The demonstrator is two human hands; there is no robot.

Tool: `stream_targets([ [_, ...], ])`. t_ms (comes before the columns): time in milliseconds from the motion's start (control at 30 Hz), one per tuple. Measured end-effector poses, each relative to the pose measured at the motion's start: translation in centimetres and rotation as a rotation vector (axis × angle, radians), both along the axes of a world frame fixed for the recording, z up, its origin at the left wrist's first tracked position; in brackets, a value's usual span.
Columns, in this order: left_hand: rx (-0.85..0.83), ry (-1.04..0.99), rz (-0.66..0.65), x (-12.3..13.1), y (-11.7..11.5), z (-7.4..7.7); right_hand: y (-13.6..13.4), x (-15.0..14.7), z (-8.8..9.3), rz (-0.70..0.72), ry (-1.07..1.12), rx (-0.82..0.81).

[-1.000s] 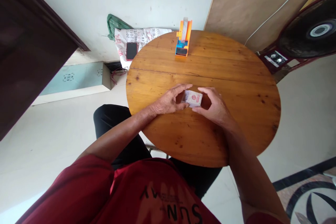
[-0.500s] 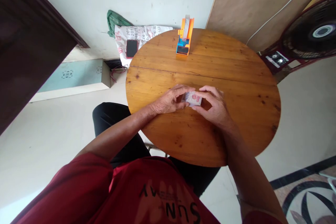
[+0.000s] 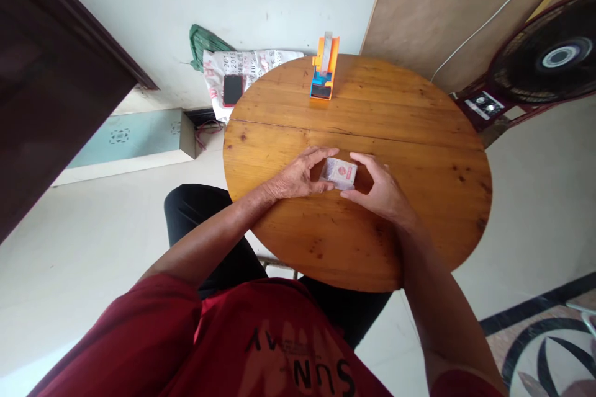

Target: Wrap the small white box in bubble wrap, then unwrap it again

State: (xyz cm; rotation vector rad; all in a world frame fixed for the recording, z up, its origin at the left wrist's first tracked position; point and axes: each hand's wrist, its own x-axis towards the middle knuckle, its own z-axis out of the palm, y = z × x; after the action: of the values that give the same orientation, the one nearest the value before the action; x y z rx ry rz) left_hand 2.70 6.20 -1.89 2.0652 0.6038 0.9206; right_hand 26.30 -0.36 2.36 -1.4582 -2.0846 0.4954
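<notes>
A small pale box (image 3: 339,173) with a red print on top sits on the round wooden table (image 3: 298,229), between my two hands. My left hand (image 3: 308,175) curves around its left end, thumb and fingers apart, with the fingertips close to the box's edges. On the right side, my right hand (image 3: 378,185) is spread in a wide C shape, its thumb near the lower right corner and its fingers off the box. An orange and blue tape dispenser (image 3: 325,68) with a clear roll stands at the table's far edge.
Left of the table lie a printed white sack (image 3: 214,68) with a dark phone (image 3: 233,90) on it and a green bag (image 3: 207,43). A long pale-blue box (image 3: 135,133) rests on the floor. At the right stands a fan (image 3: 554,56).
My right hand has opened, its fingers lifting away from the box, and more of the box's top shows. My left fingers have parted slightly. The view has shifted a little.
</notes>
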Motion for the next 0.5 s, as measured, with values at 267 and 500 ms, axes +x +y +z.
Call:
stream_targets([
  [267,-0.037,-0.056,-0.018,0.08,-0.06,-0.2,0.34,-0.79,-1.08,-0.013,-0.003,0.135],
  [500,-0.044,-0.034,-0.037,0.13,-0.2,0.18,0.35,-0.75,-0.93,0.033,-0.016,0.06],
])
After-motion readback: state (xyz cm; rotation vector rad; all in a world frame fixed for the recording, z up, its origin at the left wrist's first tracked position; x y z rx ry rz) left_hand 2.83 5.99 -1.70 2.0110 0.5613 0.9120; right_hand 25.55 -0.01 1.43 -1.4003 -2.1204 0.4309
